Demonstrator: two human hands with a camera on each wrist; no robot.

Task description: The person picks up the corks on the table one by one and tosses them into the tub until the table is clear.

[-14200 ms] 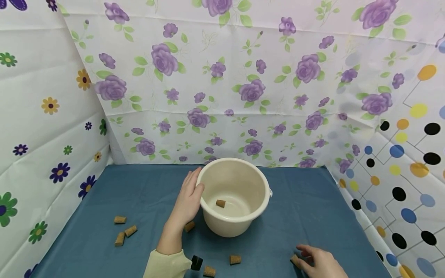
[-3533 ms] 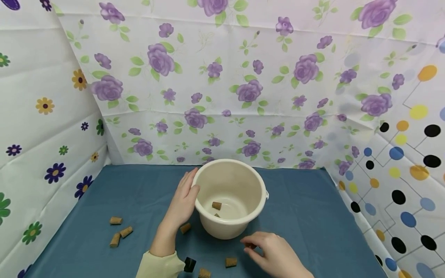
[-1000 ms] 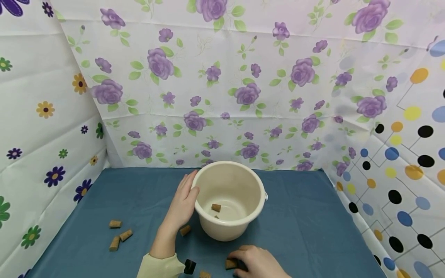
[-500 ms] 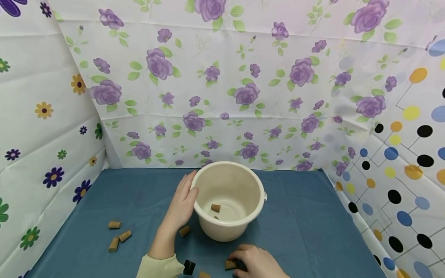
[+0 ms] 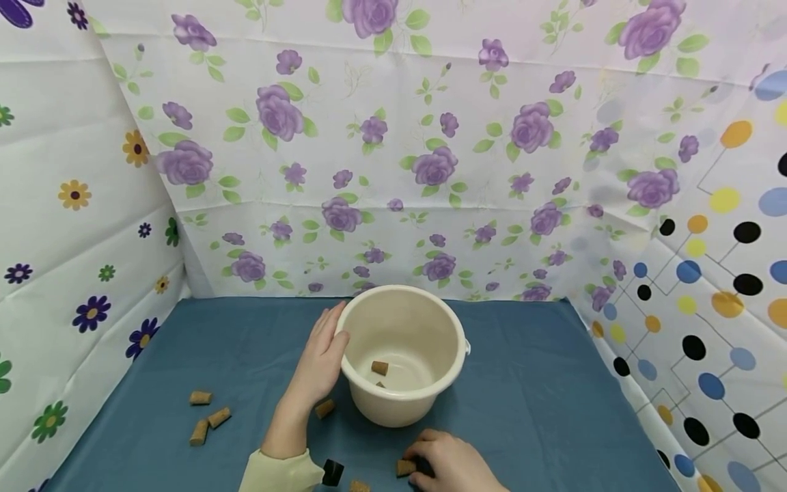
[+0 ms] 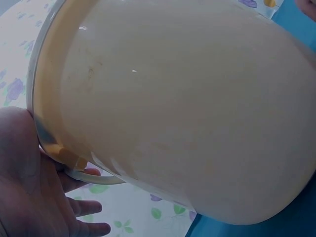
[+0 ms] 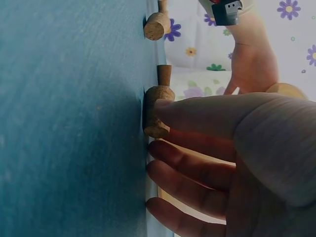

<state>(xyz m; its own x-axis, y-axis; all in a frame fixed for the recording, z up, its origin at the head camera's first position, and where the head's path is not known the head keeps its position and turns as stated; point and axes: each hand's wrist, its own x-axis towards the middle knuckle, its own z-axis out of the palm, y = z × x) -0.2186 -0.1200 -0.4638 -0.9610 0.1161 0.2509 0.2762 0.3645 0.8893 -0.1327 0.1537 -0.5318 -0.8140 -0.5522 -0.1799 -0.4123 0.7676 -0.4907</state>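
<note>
A cream plastic bucket (image 5: 396, 410) stands mid-table, its mouth leaning toward the camera. My left hand (image 5: 320, 359) lies along its left rim, fingers straight, thumb at the edge; the left wrist view shows the fingers by the bucket handle (image 6: 98, 178). In front of the bucket, my right hand (image 5: 458, 465) pinches a cork (image 5: 404, 468) that lies on the cloth. The right wrist view has the thumb on that cork's side and the other fingers spread beyond. Inside the bucket are a cork (image 5: 379, 367) and part of a second one.
Three corks (image 5: 209, 417) lie together on the blue cloth (image 5: 529, 403) at left. One cork (image 5: 324, 408) sits beside the left forearm, another cork (image 5: 359, 486) at the bottom edge. A small black device (image 5: 333, 472) is at the left cuff. Patterned sheets surround the table.
Earlier my right hand was at a cork far to the right, then came over to the cork before the bucket. A second cork now shows in the bucket. The left hand stays on the rim.
</note>
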